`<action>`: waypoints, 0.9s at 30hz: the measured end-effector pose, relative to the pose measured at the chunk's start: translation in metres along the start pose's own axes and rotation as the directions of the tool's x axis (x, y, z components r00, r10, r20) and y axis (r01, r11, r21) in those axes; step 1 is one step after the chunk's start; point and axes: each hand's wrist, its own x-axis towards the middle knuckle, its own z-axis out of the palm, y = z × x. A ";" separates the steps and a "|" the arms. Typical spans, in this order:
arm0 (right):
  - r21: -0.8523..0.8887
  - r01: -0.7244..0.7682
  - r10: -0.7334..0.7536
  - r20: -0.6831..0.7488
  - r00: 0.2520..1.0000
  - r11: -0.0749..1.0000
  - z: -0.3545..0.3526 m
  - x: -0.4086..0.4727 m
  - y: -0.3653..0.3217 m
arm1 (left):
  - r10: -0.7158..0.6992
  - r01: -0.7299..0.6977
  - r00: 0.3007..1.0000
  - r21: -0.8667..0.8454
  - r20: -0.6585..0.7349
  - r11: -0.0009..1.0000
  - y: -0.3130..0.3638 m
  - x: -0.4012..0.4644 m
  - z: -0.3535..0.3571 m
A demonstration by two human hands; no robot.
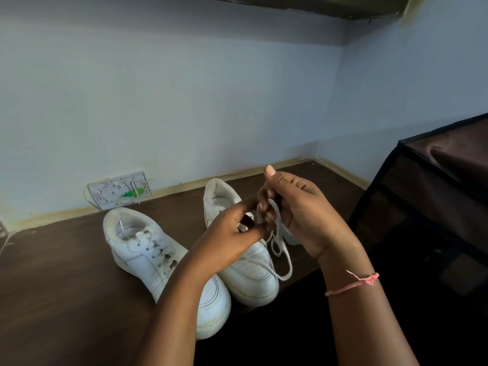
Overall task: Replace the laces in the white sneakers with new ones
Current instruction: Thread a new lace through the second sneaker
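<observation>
Two bare hands meet above a pair of white sneakers. The right hand (295,212), wearing a thin pink thread bracelet (353,285) at the wrist, curls its fingers around a bunched white lace (280,241), whose loops hang down from the palm. The left hand (232,228) reaches across and pinches the same lace with its fingertips, as though winding or gathering it. Directly beneath, the right sneaker (248,270) stands on a dark brown counter (52,273); the hands hide most of its eyelets, so it cannot be told whether any lace remains threaded in it. Just beside it, toes touching or nearly so, the left sneaker (158,260) has a lace running through its eyelets, loosened at the top. Against the pale blue wall (184,101) behind lies a flat white packet (118,191) with a green mark, possibly the new laces. A dark fabric cabinet (435,194) stands at the right. The job looks to be in an early stage: one lace seems pulled free, the other shoe awaits unlacing, and no relacing appears begun.
</observation>
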 end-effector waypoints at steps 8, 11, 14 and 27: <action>-0.079 0.071 -0.086 -0.205 0.975 0.994 -0.011 0.001 -0.003 | 0.040 -0.044 0.989 -0.031 -0.139 0.999 -0.016 -0.001 -0.029; -0.124 0.065 -0.098 -0.285 0.954 0.990 -0.013 0.002 0.001 | 0.048 -0.049 0.983 -0.005 -0.180 0.999 -0.019 -0.006 -0.041; -0.435 0.012 -0.154 -0.292 0.944 0.900 -0.014 0.006 0.012 | 0.023 -0.022 0.972 0.004 -0.234 1.000 -0.020 -0.006 -0.044; -0.875 0.063 -0.345 -0.122 0.931 0.480 0.006 0.014 0.025 | 0.022 -0.021 0.955 0.009 -0.295 1.000 -0.023 0.003 -0.029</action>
